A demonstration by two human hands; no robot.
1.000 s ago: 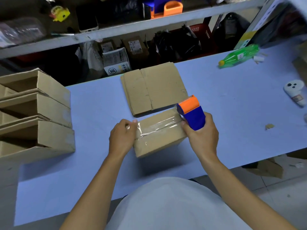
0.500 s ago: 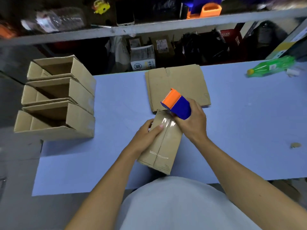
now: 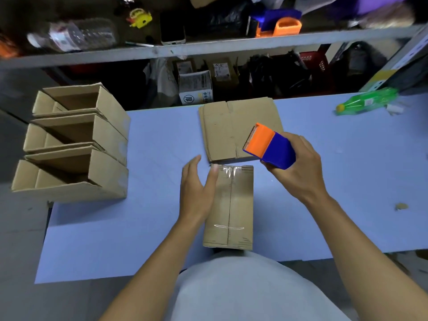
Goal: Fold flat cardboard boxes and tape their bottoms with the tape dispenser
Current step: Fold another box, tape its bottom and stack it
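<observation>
Tape dispenser now clear of box.

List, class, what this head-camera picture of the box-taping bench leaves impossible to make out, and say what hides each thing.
- Brown cardboard box being taped: its underside, against the blue table.
- Orange and blue tape dispenser: its roll, hidden by the casing and right hand.
- Left hand: its palm, facing away.
- Clear plastic bottle on the shelf: label blurred.
- Three folded boxes: bottoms out of sight.
</observation>
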